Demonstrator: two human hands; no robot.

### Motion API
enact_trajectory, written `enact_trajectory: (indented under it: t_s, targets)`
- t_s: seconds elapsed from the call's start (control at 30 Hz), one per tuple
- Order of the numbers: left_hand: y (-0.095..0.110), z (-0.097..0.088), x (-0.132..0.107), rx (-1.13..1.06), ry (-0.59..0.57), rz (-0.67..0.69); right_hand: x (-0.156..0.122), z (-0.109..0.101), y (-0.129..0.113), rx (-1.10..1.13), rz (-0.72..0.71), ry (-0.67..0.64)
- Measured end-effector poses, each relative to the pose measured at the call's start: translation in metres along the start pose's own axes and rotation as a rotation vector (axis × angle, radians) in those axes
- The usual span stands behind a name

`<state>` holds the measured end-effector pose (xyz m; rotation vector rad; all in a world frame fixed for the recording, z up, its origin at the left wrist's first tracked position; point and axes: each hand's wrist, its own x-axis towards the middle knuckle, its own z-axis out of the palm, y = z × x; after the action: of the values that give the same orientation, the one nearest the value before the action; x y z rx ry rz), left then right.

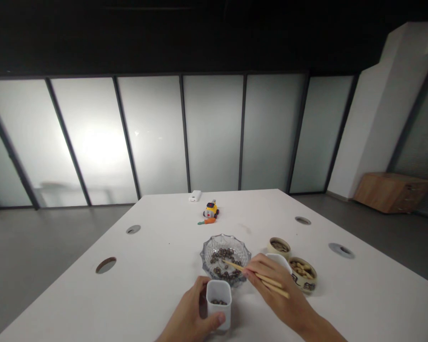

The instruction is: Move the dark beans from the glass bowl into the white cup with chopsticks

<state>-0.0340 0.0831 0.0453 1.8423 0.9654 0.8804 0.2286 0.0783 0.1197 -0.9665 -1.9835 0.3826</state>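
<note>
My left hand is wrapped round a small white plastic cup near the table's front edge; a few dark beans lie in its bottom. My right hand grips a pair of wooden chopsticks. Their tips reach into a clear glass bowl filled with several dark beans. The bowl stands just behind the cup.
Right of the bowl stand another white cup, a round tin of dark seeds and a round tin of peanuts. Farther back lie a yellow toy car, a toy carrot and a white box. The white table has round cable holes.
</note>
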Motion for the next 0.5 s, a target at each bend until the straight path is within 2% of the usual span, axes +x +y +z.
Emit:
enact_trajectory:
  t_s: [0.2, 0.37, 0.5]
  targets:
    - [0.004, 0.001, -0.001, -0.005, 0.011, -0.028, 0.010, -0.025, -0.012, -0.023, 0.059, 0.155]
    - [0.003, 0.000, 0.000, -0.019, 0.003, -0.028, 0.011, -0.033, -0.018, 0.051, 0.165, 0.151]
    - [0.001, 0.001, 0.000, -0.017, 0.003, -0.034, 0.009, -0.033, -0.016, 0.241, 0.267, 0.153]
